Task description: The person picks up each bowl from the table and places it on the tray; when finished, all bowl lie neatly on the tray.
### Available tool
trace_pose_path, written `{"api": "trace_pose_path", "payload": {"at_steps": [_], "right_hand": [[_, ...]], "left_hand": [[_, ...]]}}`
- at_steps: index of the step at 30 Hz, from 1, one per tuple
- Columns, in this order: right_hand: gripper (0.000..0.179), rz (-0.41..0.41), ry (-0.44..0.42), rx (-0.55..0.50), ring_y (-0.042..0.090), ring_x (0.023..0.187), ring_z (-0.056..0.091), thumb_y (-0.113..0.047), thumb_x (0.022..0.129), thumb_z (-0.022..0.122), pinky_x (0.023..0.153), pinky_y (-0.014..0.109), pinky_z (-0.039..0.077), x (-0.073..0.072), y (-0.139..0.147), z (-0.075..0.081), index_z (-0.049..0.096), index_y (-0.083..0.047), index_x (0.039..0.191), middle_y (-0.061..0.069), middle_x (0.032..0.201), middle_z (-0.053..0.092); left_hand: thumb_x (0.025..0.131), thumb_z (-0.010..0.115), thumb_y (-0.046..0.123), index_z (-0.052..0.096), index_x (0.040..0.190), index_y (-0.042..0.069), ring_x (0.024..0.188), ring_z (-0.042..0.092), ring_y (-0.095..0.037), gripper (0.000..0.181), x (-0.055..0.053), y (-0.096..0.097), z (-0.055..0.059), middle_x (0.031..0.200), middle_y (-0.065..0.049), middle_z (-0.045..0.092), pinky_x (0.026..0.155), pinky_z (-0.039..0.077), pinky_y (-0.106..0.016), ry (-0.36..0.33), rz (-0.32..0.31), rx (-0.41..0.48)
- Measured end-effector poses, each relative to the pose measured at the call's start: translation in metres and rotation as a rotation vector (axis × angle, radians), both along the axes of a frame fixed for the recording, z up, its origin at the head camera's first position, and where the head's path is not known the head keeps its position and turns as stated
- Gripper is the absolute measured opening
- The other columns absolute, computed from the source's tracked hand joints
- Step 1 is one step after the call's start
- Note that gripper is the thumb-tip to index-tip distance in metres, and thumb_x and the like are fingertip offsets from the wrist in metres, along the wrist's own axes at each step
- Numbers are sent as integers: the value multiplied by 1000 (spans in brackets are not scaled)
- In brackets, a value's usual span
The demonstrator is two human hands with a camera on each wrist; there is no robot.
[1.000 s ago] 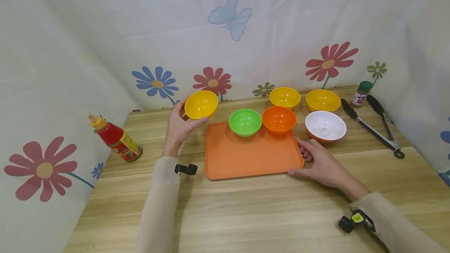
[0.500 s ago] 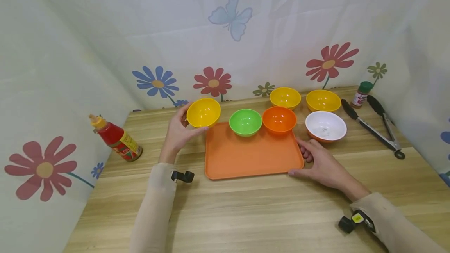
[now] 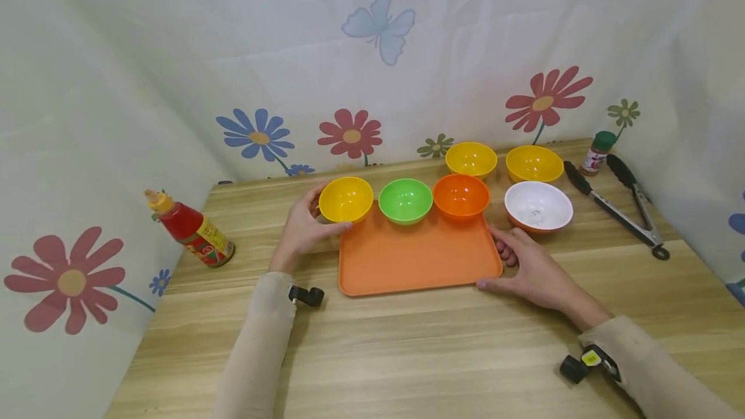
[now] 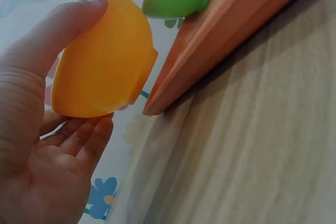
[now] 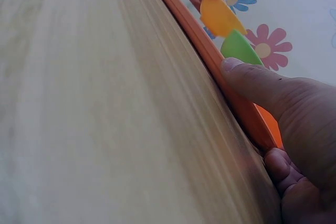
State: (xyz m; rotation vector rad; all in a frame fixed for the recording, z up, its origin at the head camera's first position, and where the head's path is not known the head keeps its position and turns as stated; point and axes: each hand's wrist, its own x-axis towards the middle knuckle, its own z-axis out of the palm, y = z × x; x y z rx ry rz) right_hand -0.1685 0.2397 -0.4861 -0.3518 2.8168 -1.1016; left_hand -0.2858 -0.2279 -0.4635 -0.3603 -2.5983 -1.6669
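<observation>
My left hand (image 3: 304, 228) grips a yellow bowl (image 3: 346, 200) between the thumb and the fingers, over the far left corner of the orange tray (image 3: 416, 264). A gap shows between the bowl's base and the tray in the left wrist view, where the yellow bowl (image 4: 102, 61) looks upright. Along the tray's far edge sit a green bowl (image 3: 405, 202) and an orange bowl (image 3: 462, 198), side by side. My right hand (image 3: 532, 270) holds the tray's near right corner, thumb at the front edge and curled fingers against the right side.
Two more yellow bowls (image 3: 471, 160) stand behind, near the wall sheet. Right of the tray is a bowl with a white inside (image 3: 538, 207). Tongs (image 3: 625, 218) and a green-capped spice jar (image 3: 597, 154) lie farther right. A red sauce bottle (image 3: 194, 231) stands at the left.
My left hand has lowered the yellow bowl and brought it right, towards the tray's far left corner, nearly in line with the green bowl. My right hand has stayed at the tray.
</observation>
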Motion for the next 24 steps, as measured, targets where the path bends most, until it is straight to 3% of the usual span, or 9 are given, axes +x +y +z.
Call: {"api": "trace_pose_path", "payload": {"at_steps": [11,24], "right_hand": [[122,10,12,6,22,107,54,-66,80,95,90,32,52,0,0,0,41,-4,170,8,127,56],[123,1,-8,6,23,110,53,-67,80,95,93,35,52,0,0,0,40,-6,171,9,130,56]], "left_hand": [[80,104,35,48,166,17,147,56,-32,103,-4,2,-12,159,-5,58,133,37,-54,-18,-17,-49],[80,103,35,45,169,17,150,55,-33,108,-4,3,-16,163,-7,56,133,37,-53,-48,-44,-50]]}}
